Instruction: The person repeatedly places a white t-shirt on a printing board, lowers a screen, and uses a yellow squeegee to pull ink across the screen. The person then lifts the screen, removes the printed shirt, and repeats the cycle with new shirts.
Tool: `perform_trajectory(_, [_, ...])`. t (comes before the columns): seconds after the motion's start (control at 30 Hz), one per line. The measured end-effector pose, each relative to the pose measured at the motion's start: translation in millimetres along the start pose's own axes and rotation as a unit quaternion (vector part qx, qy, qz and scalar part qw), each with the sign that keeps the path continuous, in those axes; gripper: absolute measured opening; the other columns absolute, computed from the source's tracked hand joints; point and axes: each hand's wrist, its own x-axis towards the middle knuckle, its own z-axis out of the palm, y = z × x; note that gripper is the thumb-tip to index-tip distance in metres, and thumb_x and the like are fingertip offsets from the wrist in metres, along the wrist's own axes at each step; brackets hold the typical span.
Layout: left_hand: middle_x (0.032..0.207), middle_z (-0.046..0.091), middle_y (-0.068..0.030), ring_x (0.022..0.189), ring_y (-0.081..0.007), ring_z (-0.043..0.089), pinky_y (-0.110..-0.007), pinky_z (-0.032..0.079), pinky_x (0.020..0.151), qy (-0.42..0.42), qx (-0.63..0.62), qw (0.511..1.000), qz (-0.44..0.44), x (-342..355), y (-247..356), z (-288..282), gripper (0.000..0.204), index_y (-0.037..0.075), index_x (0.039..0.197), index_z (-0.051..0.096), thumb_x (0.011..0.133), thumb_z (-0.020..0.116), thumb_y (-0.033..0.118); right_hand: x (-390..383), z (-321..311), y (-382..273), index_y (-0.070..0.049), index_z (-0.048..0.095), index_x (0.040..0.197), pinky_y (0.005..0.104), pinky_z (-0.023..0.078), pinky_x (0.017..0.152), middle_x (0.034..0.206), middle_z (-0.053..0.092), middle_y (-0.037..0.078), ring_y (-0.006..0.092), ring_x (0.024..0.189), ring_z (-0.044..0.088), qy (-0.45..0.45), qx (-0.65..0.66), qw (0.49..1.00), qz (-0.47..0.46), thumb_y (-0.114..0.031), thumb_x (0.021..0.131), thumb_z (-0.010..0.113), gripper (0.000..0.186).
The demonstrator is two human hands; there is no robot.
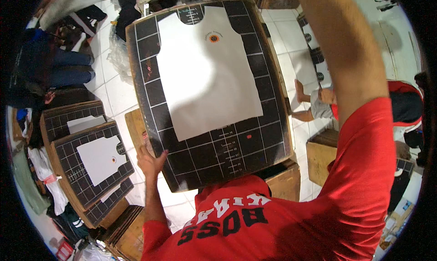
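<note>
A white sleeveless shirt piece (227, 88) with a round neck cut-out and a small orange and black chest print lies flat on a large black board (191, 170) marked with white grid lines. At the board's lower left edge is my left hand (149, 162), its thumb stretched out against the edge. The fingers of that hand point away from me beside the board, apart from the thumb, with no held thing visible. My right arm (350, 47) is raised across the right side, and its hand lies beyond the top of the picture.
Smaller gridded boards (68, 156) on the left carry white shirt pieces (101, 161). A wooden stack (123, 233) stands at lower left, and a wooden box (321, 154) at right. Another person (68, 65) is at left; one in red and black (405, 104) is at right.
</note>
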Motion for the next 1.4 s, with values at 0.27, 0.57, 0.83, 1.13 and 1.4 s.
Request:
perform_trajectory(0.27, [0.146,0.047,-0.0170,0.130,-0.0329,0.050,-0.051,0.045,0.107,0.065,-0.872,0.484,-0.031,169.0,143.1,-161.2,0.065,0.005,0.142,0.048,0.096,0.061,0.050,-195.5,99.6,33.7,-0.012,0.068,0.084,0.0449,0.056,0.065,0.083,0.063,0.010,0.0321,0.079,0.070,0.158,-0.012,0.979,-0.128,-0.049,0.079,0.081,0.039])
perform_trajectory(0.57, [0.117,0.062,-0.0152,0.104,-0.0265,0.059,-0.043,0.048,0.096,0.188,-0.645,0.689,-0.273,147.9,136.8,-16.6,0.044,-0.003,0.129,0.054,0.099,0.063,0.028,-317.3,189.6,79.5,-0.010,0.070,0.102,0.0428,0.047,0.076,0.088,0.069,0.008,0.0277,0.082,0.068,-0.132,0.033,0.982,-0.131,-0.041,0.077,0.085,0.043])
perform_trajectory(0.83, [0.156,0.043,-0.0189,0.153,-0.0383,0.028,-0.061,0.015,0.124,0.194,-0.031,0.956,0.216,154.5,150.2,19.9,0.087,0.007,0.151,0.047,0.083,0.080,0.051,-226.2,236.6,114.5,-0.010,0.071,0.110,0.0512,0.050,0.080,0.101,0.074,0.014,0.0359,0.096,0.071,-0.127,0.051,0.981,-0.137,-0.003,0.078,0.070,0.032])
perform_trajectory(1.13, [0.156,0.042,-0.0161,0.153,-0.0388,0.027,-0.061,0.013,0.125,0.172,-0.052,0.962,0.203,154.9,147.1,24.8,0.086,0.010,0.152,0.044,0.078,0.083,0.030,-262.5,212.9,97.1,-0.009,0.065,0.104,0.0503,0.046,0.077,0.092,0.067,0.013,0.0383,0.088,0.064,-0.199,0.049,0.970,-0.130,-0.006,0.079,0.075,0.026])
perform_trajectory(1.4, [0.155,0.043,-0.0166,0.153,-0.0386,0.028,-0.061,0.012,0.126,0.180,-0.051,0.962,0.199,156.7,146.8,25.3,0.085,0.010,0.153,0.044,0.078,0.081,0.027,-208.2,255.0,118.0,-0.011,0.065,0.104,0.0512,0.048,0.079,0.100,0.070,0.012,0.0375,0.097,0.067,-0.144,0.033,0.983,-0.109,-0.005,0.076,0.072,0.030])
